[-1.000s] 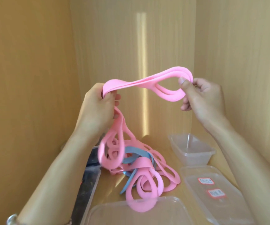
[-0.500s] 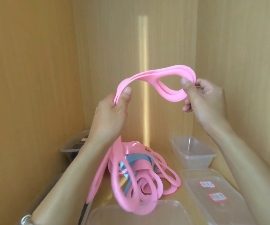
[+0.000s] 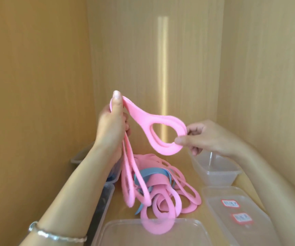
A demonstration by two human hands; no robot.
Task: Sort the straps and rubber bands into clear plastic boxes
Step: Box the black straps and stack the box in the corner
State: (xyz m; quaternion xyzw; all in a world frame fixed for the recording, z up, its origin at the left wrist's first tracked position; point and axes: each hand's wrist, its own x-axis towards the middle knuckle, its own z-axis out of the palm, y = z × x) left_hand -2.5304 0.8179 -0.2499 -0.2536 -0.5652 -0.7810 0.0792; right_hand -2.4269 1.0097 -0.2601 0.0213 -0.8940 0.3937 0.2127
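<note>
**Pink strap held up over the pile**

Left hand (image 3: 111, 125) was raised, thumb pointing up, and gripped one end of a pink strap (image 3: 137, 114). Further pink loops hung from that fist down toward 6 o'clock, onto the pile (image 3: 158, 181). Right hand (image 3: 203, 137), at 3 o'clock from the left and lower, pinched the strap's looped far end between thumb and fingers. The strap sloped down from left hand to right, clear of the shelf (image 3: 184, 157).

The pile lay on the shelf below both hands and was mostly pink loops, with a blue strap (image 3: 148, 172) tangled into it. One pink loop drooped over the rim of a clear tray (image 3: 125, 233) at 6 o'clock of the pile.

A clear box (image 3: 217, 178) stood at 3 o'clock of the pile, under the right hand, with nothing visible inside. A flat clear lid (image 3: 219, 197) with two red-edged labels (image 3: 230, 203) lay at 4 o'clock. Another box (image 3: 77, 158) sat at 9 o'clock, mostly hidden by the left forearm, and its contents were unclear. There was a silver bracelet (image 3: 54, 234) on the left wrist.
</note>
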